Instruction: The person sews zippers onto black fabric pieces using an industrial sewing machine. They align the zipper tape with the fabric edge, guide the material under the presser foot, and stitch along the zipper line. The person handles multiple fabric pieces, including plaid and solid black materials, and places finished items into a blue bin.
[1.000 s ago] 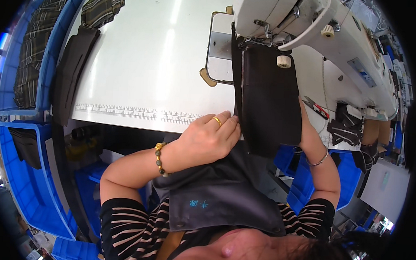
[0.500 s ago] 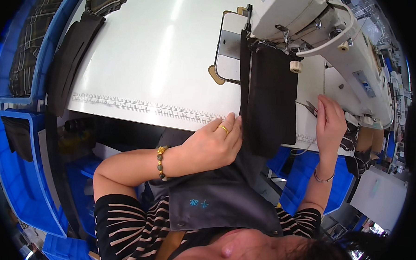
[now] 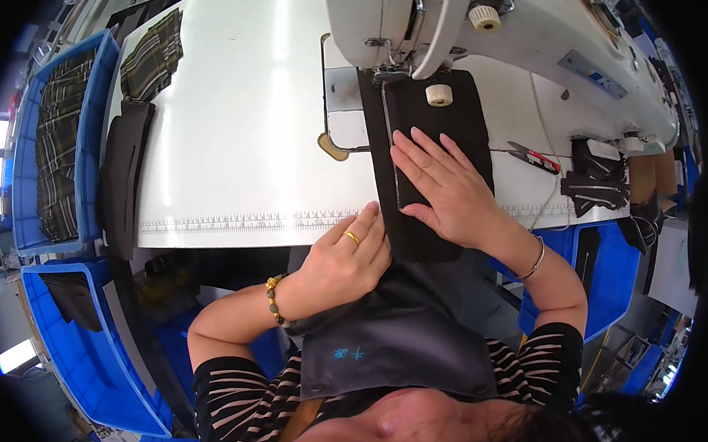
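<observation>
A black fabric piece (image 3: 424,240) lies under the needle area of a white sewing machine (image 3: 528,39), its near end hanging over the table's front edge. Along it runs a thin line of pale metal zipper teeth (image 3: 396,160). My right hand (image 3: 450,194) rests flat on the fabric with fingers spread, thumb near the lower end of the zipper. At the fabric's left edge, my left hand (image 3: 344,256) has its fingers drawn together on the margin; its thumb is hidden. Thread snips (image 3: 534,157) with red handles lie right of the fabric.
Dark zippered pieces (image 3: 596,192) sit at the table's right end. Folded black pieces (image 3: 125,179) and plaid cloth (image 3: 153,58) lie along the left edge. Blue bins (image 3: 87,351) stand beyond it, one holding plaid fabric (image 3: 61,145). A printed ruler (image 3: 227,221) follows the front edge.
My right hand has left the snips and moved left onto the black fabric, flattening there. My left hand stays at the fabric's left edge. The whole view has shifted.
</observation>
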`<state>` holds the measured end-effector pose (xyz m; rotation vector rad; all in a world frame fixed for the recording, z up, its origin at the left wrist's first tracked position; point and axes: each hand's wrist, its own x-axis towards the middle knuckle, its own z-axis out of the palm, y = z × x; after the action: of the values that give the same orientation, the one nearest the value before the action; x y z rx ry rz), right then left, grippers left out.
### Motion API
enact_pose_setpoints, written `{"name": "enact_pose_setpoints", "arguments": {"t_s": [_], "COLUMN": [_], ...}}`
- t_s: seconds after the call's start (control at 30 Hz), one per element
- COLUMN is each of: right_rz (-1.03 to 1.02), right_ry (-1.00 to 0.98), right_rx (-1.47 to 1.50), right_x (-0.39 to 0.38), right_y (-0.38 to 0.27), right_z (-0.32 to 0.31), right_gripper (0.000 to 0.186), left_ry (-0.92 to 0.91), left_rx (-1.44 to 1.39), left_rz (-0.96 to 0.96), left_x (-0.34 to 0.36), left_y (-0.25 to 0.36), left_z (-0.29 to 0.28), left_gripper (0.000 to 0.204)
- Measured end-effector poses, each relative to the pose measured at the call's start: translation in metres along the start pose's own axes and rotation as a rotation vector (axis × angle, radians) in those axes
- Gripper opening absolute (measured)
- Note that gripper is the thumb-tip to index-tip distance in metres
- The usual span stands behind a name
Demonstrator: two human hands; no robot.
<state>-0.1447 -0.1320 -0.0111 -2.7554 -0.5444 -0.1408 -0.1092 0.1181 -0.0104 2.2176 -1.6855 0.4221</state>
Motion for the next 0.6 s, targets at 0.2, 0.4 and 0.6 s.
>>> {"name": "enact_pose_setpoints", "arguments": {"t_s": [0.2, 0.4, 0.6], "right_rz": [-0.004, -0.007, 0.010], "right_ry": [0.019, 0.028, -0.001], "right_rx": [0.001, 0.003, 0.081], "right_x": [-0.001, 0.000, 0.000], "right_y": [0.001, 0.000, 0.000], "right_z": [0.002, 0.003, 0.003], "right_gripper": [0.074, 0.074, 0.083], "left_ry": [0.045, 0.058, -0.125], "left_rx": [-0.108, -0.071, -0.079], "left_rz": [-0.062, -0.255, -0.246], "left_x": [0.006, 0.023, 0.046], "left_y": [-0.008, -0.043, -0.053], "left_z": [-0.007, -0.015, -0.002], "left_gripper": [0.022, 0.036, 0.081]}}
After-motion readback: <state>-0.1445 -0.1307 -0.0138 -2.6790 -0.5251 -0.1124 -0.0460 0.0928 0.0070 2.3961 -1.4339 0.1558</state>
